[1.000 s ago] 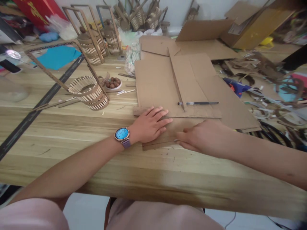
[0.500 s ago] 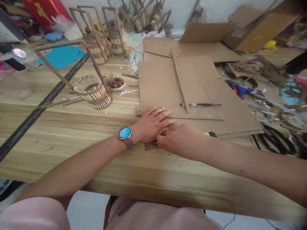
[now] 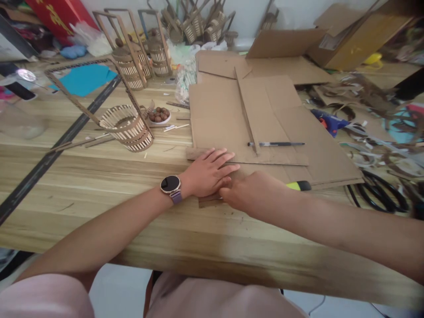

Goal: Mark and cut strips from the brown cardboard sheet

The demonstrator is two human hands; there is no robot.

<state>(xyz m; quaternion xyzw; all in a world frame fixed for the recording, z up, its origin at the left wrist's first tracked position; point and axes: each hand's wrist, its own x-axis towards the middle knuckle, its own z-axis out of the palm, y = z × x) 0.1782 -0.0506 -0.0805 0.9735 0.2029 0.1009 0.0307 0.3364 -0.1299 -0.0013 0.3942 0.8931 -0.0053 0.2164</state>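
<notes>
My left hand (image 3: 208, 173), with a watch (image 3: 170, 184) on its wrist, lies flat with fingers spread, pressing on a brown cardboard strip (image 3: 197, 153) and the cardboard near it. My right hand (image 3: 245, 190) is closed, touching or almost touching the left thumb. From behind it sticks out the yellow-green and black end of a utility knife (image 3: 300, 186); most of the knife is hidden by the hand. Below the hands a narrow cardboard piece (image 3: 208, 202) shows on the table. Larger cardboard sheets (image 3: 215, 115) lie beyond, with a black pen (image 3: 281, 144) on top.
To the left stands a slatted basket with a tall handle (image 3: 127, 128), beside a small dish of brown balls (image 3: 159, 115). Several finished baskets (image 3: 159, 53) stand at the back. A blue glue gun (image 3: 329, 122), black cable (image 3: 380, 194) and scraps lie at the right.
My right hand has moved slightly to the right, with more of the knife's yellow-green and black end showing. My left hand stays pressed in place; the watch face has gone dark.
</notes>
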